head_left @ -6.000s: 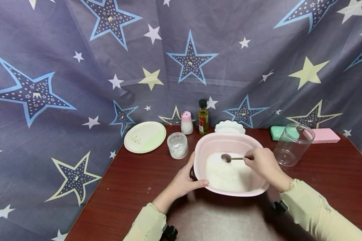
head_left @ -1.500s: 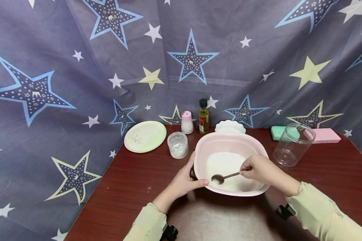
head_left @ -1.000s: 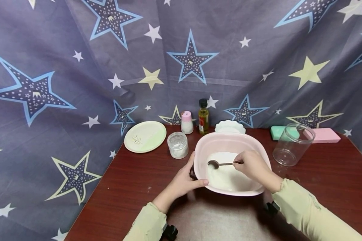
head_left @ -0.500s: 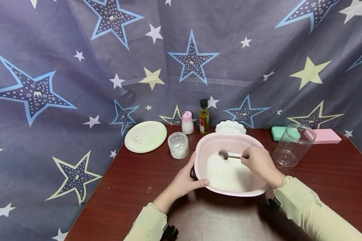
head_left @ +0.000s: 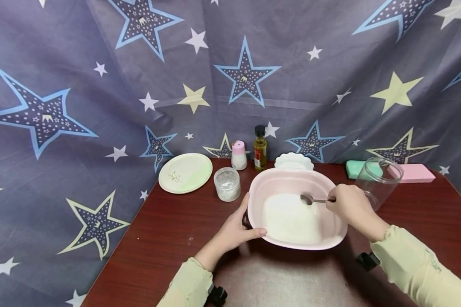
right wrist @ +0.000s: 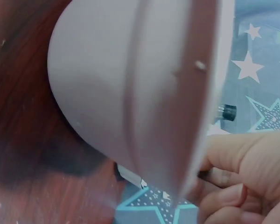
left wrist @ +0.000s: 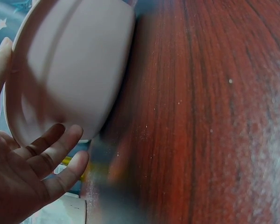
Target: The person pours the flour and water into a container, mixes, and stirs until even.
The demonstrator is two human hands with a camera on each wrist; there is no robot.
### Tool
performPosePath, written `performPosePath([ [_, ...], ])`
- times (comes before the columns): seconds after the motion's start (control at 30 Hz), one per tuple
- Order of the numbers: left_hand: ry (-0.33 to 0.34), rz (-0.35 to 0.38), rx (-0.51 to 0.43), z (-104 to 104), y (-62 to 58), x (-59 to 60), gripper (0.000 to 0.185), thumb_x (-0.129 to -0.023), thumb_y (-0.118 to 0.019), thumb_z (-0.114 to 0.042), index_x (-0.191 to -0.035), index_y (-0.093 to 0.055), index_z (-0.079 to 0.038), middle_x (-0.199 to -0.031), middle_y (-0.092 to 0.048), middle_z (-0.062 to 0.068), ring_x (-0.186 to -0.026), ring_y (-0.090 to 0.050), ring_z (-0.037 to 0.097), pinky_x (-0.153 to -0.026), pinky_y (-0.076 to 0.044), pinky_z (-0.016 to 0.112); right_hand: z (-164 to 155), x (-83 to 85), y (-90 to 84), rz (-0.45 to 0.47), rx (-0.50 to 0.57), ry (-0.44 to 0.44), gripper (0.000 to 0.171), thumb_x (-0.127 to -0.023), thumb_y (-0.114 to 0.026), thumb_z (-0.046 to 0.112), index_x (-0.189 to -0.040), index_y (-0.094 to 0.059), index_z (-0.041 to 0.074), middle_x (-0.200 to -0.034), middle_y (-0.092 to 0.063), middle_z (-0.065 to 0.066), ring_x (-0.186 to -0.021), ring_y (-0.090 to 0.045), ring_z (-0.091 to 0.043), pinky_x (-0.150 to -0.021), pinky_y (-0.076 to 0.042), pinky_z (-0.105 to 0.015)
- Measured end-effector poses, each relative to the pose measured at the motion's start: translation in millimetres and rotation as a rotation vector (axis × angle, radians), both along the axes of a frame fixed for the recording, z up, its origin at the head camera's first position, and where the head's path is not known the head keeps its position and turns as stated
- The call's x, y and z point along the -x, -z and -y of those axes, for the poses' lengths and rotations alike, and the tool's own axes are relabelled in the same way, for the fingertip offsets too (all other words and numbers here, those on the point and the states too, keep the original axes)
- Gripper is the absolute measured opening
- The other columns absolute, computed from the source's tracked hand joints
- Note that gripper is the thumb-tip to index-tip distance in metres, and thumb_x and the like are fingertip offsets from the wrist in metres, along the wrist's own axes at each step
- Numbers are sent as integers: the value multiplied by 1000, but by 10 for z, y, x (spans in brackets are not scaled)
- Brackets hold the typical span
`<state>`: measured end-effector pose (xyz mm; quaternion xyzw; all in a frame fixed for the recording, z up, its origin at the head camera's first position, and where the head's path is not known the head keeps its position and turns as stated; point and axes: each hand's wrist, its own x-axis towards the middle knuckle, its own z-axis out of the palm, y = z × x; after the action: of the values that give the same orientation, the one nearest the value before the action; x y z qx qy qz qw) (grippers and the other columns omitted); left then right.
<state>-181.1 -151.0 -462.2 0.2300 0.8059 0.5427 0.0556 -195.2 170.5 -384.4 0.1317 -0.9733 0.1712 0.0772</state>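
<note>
Scanning from the left of the head view, I see a pale green plate (head_left: 185, 172) at the table's (head_left: 157, 238) far left corner, then a small clear jar (head_left: 227, 184) with white powder, and behind it a pink-capped shaker (head_left: 238, 155) and a dark-capped oil bottle (head_left: 259, 148). Lower centre, my left hand (head_left: 232, 232) holds the near left rim of the pink basin (head_left: 276, 181), thumb hooked over the edge and fingers spread loosely under the outer wall, as the left wrist view confirms. White powder (head_left: 290, 217) covers the basin floor. A white scalloped dish (head_left: 293, 161) sits just behind the basin. Right of centre, my right hand (head_left: 349, 207) pinches the handle of a metal spoon (head_left: 311, 199), fingers curled around it, with the bowl of the spoon over the powder near the basin's right side. Further right stands a clear empty jar (head_left: 378, 181), with a green block (head_left: 353, 168) and a pink block (head_left: 416, 173) behind it.
</note>
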Motion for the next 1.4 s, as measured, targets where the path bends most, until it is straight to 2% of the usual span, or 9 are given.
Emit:
performPosePath([
  [0.13,19,18,-15,-19,-189,-88,104,-81,-79,-8,-156,-7,-2,-132,-51,30,-97,-63,37,-85,-50,53,-70,-55,-62,18,-15,-28,27,-71,-62,0,-52,-57,18,-50,-42,10,-52,-38,-14,-50,-32,-30],
  [0.23,32,15,-10,-29,-336,-162,103,-81,-79,-7,-154,-7,4,-129,-52,32,-97,-62,39,-85,-49,54,-118,-89,-105,56,-14,-46,23,-71,-63,2,-55,-62,18,-53,-50,9,-53,-41,-14,-51,-35,-31],
  [0.33,37,11,-13,-31,-372,-181,103,-81,-79,-7,-154,-7,4,-126,-54,31,-96,-63,38,-85,-50,53,-164,-112,-146,111,-13,-67,18,-71,-66,4,-59,-66,18,-56,-54,9,-55,-43,-14,-53,-37,-31],
  [0.6,42,12,-24,-26,-349,-166,104,-81,-79,-7,-154,-6,4,-123,-55,31,-95,-63,37,-85,-49,55,-235,-165,-213,189,-21,-138,18,-70,-69,6,-60,-65,20,-52,-49,11,-52,-44,-11,-51,-36,-29],
  [0.77,47,23,-21,-27,-356,-166,103,-82,-79,-7,-154,-6,3,-124,-55,31,-97,-62,40,-86,-48,56,-242,-197,-219,300,24,-191,17,-74,-72,6,-63,-69,18,-54,-56,9,-50,-50,-9,-49,-40,-26],
  [0.87,46,26,-21,-25,-310,-143,103,-82,-79,-7,-154,-5,2,-124,-55,31,-98,-62,41,-86,-48,56,-225,-203,-192,342,55,-218,16,-75,-74,7,-63,-70,17,-54,-56,10,-50,-50,-8,-47,-39,-24],
  [1.1,29,-4,-16,-4,-9,0,107,-81,-81,-12,-157,-5,-8,-122,-59,26,-96,-64,33,-82,-53,47,-75,-198,-79,277,98,-277,18,-74,-75,7,-63,-68,19,-56,-54,14,-55,-45,-5,-51,-38,-22],
  [1.27,21,-10,-12,14,33,14,108,-81,-82,-23,-158,-7,-13,-127,-57,20,-96,-64,24,-81,-53,33,87,-173,-3,225,135,-288,20,-75,-73,6,-62,-68,20,-55,-51,16,-54,-42,-3,-51,-36,-22],
  [1.4,9,-23,6,20,24,-1,109,-80,-82,-31,-158,-8,-13,-139,-49,19,-97,-62,21,-83,-51,29,216,-134,69,183,181,-293,20,-74,-72,3,-62,-69,18,-54,-52,16,-52,-41,-3,-50,-36,-22],
])
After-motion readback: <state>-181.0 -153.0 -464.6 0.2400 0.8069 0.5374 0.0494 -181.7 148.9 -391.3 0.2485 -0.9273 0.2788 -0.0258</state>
